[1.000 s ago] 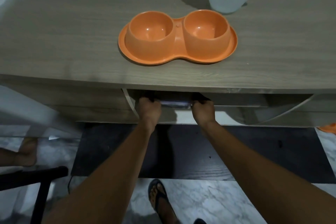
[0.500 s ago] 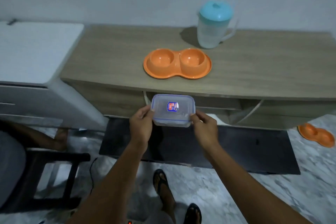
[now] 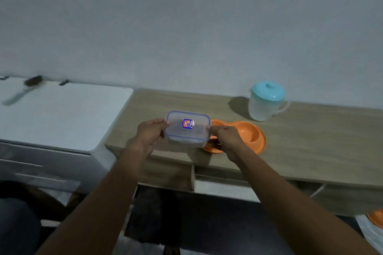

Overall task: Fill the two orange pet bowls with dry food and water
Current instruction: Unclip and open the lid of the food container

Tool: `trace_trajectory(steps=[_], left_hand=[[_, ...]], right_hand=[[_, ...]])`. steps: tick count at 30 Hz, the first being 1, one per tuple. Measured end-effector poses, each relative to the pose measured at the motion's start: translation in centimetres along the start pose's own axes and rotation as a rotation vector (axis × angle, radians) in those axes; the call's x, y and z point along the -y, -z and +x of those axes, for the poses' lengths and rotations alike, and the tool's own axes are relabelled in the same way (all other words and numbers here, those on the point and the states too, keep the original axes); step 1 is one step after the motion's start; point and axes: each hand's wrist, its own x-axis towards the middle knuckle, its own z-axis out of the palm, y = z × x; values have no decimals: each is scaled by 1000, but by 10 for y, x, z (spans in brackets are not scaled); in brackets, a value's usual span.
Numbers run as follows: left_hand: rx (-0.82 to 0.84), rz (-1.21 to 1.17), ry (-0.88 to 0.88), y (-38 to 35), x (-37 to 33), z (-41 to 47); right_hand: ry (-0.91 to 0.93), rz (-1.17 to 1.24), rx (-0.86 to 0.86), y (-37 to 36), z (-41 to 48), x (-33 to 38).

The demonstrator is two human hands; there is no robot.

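Two hands, one clear lidded container: left hand (image 3: 149, 133) and right hand (image 3: 227, 138) each grip an end of the container (image 3: 187, 129), fingers pinched on its short sides. Half a second ago it was down by the drawer; now it's up over the table (image 3: 310, 141), partly covering the orange pet bowls (image 3: 251, 135) (one double dish, both look empty). One teal-lidded pitcher (image 3: 266, 101) stands behind.
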Motion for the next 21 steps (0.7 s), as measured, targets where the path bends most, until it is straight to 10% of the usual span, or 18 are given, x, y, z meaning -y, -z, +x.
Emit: trace_trajectory(steps=[11, 21], left_hand=[[263, 28, 358, 32, -12, 157], [322, 39, 383, 21, 1, 203]], right_hand=[[-200, -23, -102, -74, 131, 27], [62, -430, -467, -84, 152, 8]])
